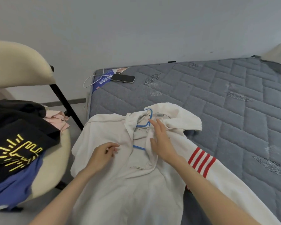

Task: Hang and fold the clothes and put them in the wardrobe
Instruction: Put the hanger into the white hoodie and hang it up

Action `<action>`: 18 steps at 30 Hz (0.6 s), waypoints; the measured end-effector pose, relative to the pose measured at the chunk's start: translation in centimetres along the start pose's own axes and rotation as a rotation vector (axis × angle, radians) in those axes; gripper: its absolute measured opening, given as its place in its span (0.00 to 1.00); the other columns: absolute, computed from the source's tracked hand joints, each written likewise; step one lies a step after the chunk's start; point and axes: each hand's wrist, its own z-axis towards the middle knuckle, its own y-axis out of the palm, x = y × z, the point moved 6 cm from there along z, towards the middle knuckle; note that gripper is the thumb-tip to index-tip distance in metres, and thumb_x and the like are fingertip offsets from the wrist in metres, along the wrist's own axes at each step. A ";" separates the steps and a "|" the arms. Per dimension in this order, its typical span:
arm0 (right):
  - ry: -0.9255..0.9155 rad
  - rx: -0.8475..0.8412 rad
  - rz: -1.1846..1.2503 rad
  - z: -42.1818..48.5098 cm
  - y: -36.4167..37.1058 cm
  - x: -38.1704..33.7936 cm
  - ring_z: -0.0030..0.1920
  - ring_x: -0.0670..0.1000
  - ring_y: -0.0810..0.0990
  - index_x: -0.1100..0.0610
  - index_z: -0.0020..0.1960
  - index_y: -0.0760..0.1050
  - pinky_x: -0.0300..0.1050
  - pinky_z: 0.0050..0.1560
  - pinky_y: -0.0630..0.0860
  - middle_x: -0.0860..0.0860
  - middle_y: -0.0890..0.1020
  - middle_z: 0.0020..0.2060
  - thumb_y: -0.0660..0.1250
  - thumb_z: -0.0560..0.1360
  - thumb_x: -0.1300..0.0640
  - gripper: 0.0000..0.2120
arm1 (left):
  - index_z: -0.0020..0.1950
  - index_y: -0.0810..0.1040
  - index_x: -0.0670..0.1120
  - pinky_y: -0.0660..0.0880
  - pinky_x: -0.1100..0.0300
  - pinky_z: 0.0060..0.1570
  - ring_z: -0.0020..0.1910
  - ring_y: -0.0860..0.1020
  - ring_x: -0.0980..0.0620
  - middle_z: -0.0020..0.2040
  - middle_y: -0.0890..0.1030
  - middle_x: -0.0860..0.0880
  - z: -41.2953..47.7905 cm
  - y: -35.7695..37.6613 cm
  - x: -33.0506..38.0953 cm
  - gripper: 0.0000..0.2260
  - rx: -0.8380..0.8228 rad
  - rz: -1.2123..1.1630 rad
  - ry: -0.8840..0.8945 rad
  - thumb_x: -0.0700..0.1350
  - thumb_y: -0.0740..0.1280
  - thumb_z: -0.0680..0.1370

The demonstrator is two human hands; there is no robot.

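Observation:
A white hooded sweatshirt (128, 184) with red stripes on one sleeve lies spread on the grey mattress (217, 103). A thin blue hanger (145, 125) pokes out of its neck opening, the hook near the hood. My right hand (161, 142) rests flat on the fabric over the hanger, fingers apart and pointing toward the hook. My left hand (104, 153) lies on the sweatshirt's chest, fingers curled and pinching the cloth lightly; whether it truly grips the fabric is unclear.
A cream chair (19, 69) at the left holds a pile: a black shirt with a yellow print (18, 143), a blue garment (11, 189) and pink cloth (58, 120). A phone (122, 78) with a white cable lies at the mattress's far corner, beside the wall.

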 end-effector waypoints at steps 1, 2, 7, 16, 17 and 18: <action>-0.007 0.083 0.020 -0.5 0.0 -0.4 0.75 0.50 0.52 0.52 0.74 0.57 0.30 0.64 0.51 0.54 0.54 0.74 0.59 0.75 0.70 0.31 | 0.48 0.79 0.53 0.71 0.72 0.38 0.36 0.77 0.63 0.44 0.82 0.53 -0.5 -0.5 -0.4 0.13 0.013 0.010 -0.006 0.37 0.60 0.80; 0.013 0.170 0.046 -1.0 0.1 -0.5 0.74 0.51 0.55 0.54 0.73 0.59 0.30 0.65 0.52 0.54 0.57 0.72 0.61 0.74 0.69 0.30 | 0.49 0.79 0.53 0.70 0.72 0.39 0.38 0.77 0.64 0.44 0.81 0.55 -1.2 -1.0 -0.9 0.12 0.022 0.037 -0.010 0.38 0.60 0.80; 0.424 0.223 0.283 -2.9 2.8 0.4 0.54 0.56 0.66 0.59 0.66 0.57 0.38 0.52 0.66 0.58 0.64 0.58 0.66 0.71 0.67 0.28 | 0.56 0.78 0.53 0.67 0.70 0.42 0.45 0.75 0.58 0.51 0.77 0.54 -5.0 -2.2 -3.7 0.10 -0.051 0.185 -0.099 0.42 0.60 0.80; 0.398 -0.024 0.847 -0.3 7.2 -5.3 0.49 0.48 0.74 0.51 0.66 0.61 0.39 0.49 0.73 0.50 0.75 0.50 0.60 0.76 0.67 0.22 | 0.56 0.75 0.54 0.71 0.67 0.49 0.52 0.76 0.57 0.54 0.78 0.53 -14.1 -4.6 -8.7 0.08 -0.132 0.107 -0.254 0.43 0.63 0.79; 0.364 -0.079 0.656 -0.6 7.7 -5.7 0.53 0.50 0.73 0.52 0.71 0.60 0.41 0.53 0.71 0.51 0.73 0.54 0.59 0.77 0.67 0.25 | 0.55 0.75 0.53 0.70 0.67 0.49 0.54 0.76 0.56 0.55 0.78 0.53 -15.0 -4.8 -9.5 0.08 -0.123 0.096 -0.276 0.43 0.63 0.79; 0.317 -0.103 0.436 -0.9 8.1 -5.7 0.57 0.52 0.72 0.54 0.73 0.59 0.44 0.58 0.69 0.53 0.72 0.58 0.59 0.76 0.66 0.26 | 0.55 0.76 0.52 0.70 0.66 0.51 0.55 0.76 0.54 0.56 0.78 0.53 -15.6 -4.9 -10.1 0.08 -0.114 0.089 -0.300 0.43 0.64 0.79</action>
